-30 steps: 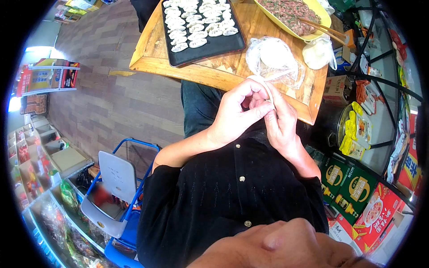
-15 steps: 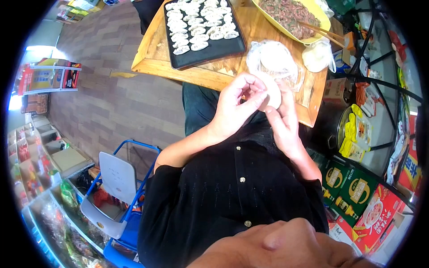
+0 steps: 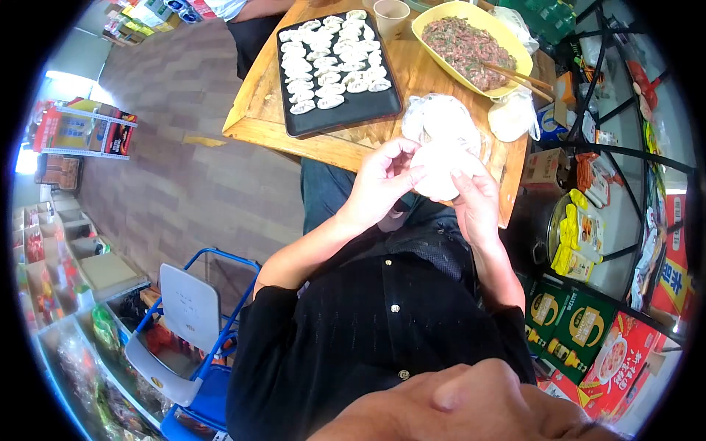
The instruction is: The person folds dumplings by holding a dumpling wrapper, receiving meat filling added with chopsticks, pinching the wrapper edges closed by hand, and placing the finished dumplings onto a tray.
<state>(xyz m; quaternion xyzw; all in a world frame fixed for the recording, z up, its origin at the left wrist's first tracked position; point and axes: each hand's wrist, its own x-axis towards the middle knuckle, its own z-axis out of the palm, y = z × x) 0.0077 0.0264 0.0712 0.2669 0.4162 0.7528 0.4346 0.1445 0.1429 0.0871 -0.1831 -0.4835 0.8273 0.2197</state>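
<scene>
Between both hands, above the near table edge, is a round white dumpling wrapper (image 3: 437, 172). My left hand (image 3: 387, 170) pinches its left edge between thumb and fingers. My right hand (image 3: 474, 195) grips its right side, thumb on top and fingers mostly behind it. Just beyond lies an open plastic bag (image 3: 441, 121) with more pale round wrappers in it. Rows of folded dumplings (image 3: 327, 66) rest on a black tray (image 3: 346, 116) to the left. A yellow bowl (image 3: 424, 37) holds minced meat filling (image 3: 467, 53), and wooden chopsticks (image 3: 518, 75) lean in it.
Another white bag (image 3: 512, 117) sits right of the wrappers on the wooden table (image 3: 334, 147). A paper cup (image 3: 391, 18) stands behind the tray. Shelves with packages (image 3: 585, 228) line the right; a blue-framed folding chair (image 3: 193, 294) is at left. Another person's arm (image 3: 261, 9) shows at the top.
The wrapper has turned to face upward more flatly, and my hands have spread slightly apart, still holding its edges. The view has shifted, bringing the paper cup into sight.
</scene>
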